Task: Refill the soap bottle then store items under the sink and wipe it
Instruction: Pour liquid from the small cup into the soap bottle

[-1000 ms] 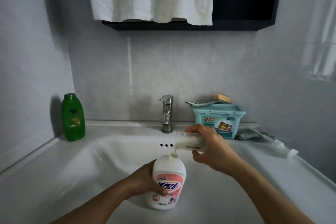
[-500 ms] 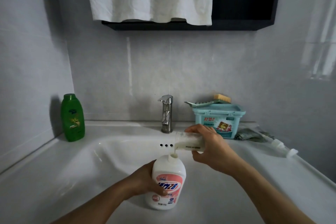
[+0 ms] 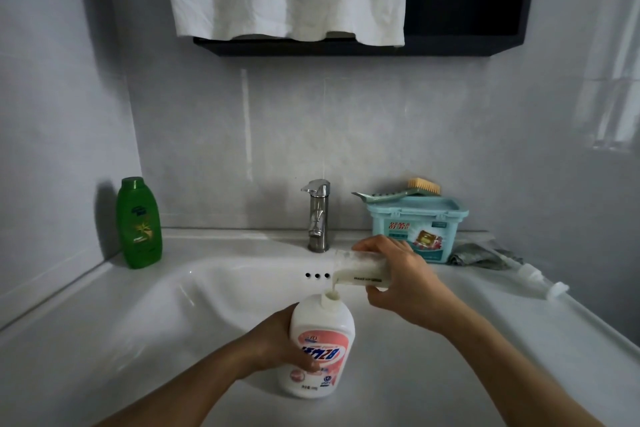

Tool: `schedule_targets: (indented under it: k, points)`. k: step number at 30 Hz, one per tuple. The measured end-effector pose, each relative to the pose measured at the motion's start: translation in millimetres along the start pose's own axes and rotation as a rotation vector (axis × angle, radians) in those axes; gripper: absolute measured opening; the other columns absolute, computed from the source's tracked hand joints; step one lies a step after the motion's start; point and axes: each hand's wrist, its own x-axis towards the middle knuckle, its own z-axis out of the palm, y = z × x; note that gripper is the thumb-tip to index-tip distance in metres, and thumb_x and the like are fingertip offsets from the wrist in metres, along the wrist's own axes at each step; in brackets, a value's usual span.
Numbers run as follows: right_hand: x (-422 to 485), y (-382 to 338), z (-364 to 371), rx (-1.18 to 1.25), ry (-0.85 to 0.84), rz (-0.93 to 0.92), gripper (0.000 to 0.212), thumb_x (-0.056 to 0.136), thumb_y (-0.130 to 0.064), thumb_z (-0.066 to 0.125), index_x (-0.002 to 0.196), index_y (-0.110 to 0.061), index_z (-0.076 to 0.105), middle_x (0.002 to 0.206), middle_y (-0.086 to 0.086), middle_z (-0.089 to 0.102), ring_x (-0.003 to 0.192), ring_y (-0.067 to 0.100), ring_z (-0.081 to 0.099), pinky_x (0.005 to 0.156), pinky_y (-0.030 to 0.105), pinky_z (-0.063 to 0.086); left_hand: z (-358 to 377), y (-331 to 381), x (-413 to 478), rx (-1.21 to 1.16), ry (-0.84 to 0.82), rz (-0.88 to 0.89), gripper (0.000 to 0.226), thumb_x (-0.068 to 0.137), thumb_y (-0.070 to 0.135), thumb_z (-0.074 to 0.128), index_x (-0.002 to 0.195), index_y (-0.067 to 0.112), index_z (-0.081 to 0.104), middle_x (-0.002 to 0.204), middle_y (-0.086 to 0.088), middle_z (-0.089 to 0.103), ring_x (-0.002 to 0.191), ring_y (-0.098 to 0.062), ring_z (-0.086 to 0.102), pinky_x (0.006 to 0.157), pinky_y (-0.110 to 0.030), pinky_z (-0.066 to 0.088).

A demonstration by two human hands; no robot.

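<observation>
Wrapping its grip tight round one white soap bottle with a pink label (image 3: pixel 322 340), the left hand (image 3: pixel 277 345) held it upright in the white sink basin (image 3: pixel 225 305). The right hand (image 3: pixel 405 284) gripped one clear plastic container (image 3: pixel 360 270) tipped sideways, and cream liquid ran into the bottle's open neck. One green plastic bottle (image 3: pixel 138 224), one teal lidded box (image 3: pixel 415 225) and one bristle brush (image 3: pixel 420 185) sat on the table (image 3: pixel 519 322).

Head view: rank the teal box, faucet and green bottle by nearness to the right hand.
1. Teal box, just behind the right hand.
2. Faucet, back centre, to its left.
3. Green bottle, far left corner.
</observation>
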Motion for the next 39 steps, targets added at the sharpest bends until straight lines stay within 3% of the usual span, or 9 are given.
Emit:
schedule_targets:
  k: [10, 18, 24, 30, 39]
  points:
    - [-0.6, -1.7, -0.9, 0.003, -0.001, 0.002, 0.056, 0.073, -0.015, 0.073, 0.120, -0.031, 0.047, 0.105, -0.024, 0.042, 0.103, 0.006, 0.044, 0.086, 0.017, 0.042, -1.3, -0.3, -0.1, 0.000, -0.016, -0.013, 0.068, 0.059, 0.004, 0.086, 0.117, 0.027, 0.058, 0.104, 0.005, 0.074, 0.100, -0.012, 0.068, 0.090, -0.033, 0.055]
    - [-0.4, -3.6, -1.2, 0.004, -0.016, 0.012, 0.057, 0.073, -0.016, 0.073, 0.120, -0.033, 0.047, 0.102, -0.028, 0.039, 0.103, 0.006, 0.045, 0.087, 0.018, 0.044, -1.8, -0.6, 0.1, -0.016, -0.032, -0.017, 0.070, 0.060, 0.003, 0.086, 0.119, 0.027, 0.058, 0.105, 0.004, 0.074, 0.101, -0.011, 0.068, 0.089, -0.032, 0.055]
    - [-0.2, -4.6, -1.2, -0.007, -0.017, 0.019, 0.058, 0.074, -0.017, 0.073, 0.122, -0.033, 0.047, 0.105, -0.026, 0.040, 0.103, 0.004, 0.043, 0.085, 0.012, 0.039, -1.6, -1.9, 0.5, -0.027, -0.030, -0.021, 0.070, 0.059, 0.003, 0.087, 0.119, 0.026, 0.058, 0.105, 0.003, 0.074, 0.101, -0.013, 0.068, 0.091, -0.034, 0.055]
    - [-1.1, -5.7, -2.2, -0.009, -0.019, 0.019, 0.058, 0.074, -0.016, 0.073, 0.123, -0.033, 0.047, 0.107, -0.023, 0.041, 0.102, 0.002, 0.042, 0.080, 0.007, 0.036, -1.8, -3.7, 2.0, -0.021, -0.032, -0.017, 0.079, 0.044, 0.021, 0.089, 0.117, 0.028, 0.059, 0.104, 0.005, 0.074, 0.103, -0.015, 0.068, 0.096, -0.043, 0.053]
    - [-0.7, -5.7, -1.7, 0.001, -0.026, 0.023, 0.058, 0.074, -0.016, 0.073, 0.122, -0.034, 0.046, 0.107, -0.024, 0.042, 0.104, 0.004, 0.044, 0.087, 0.014, 0.040, -1.6, -1.2, 0.2, -0.026, -0.021, -0.008, 0.071, 0.057, 0.004, 0.087, 0.118, 0.024, 0.059, 0.104, 0.003, 0.074, 0.100, -0.012, 0.069, 0.091, -0.034, 0.055]
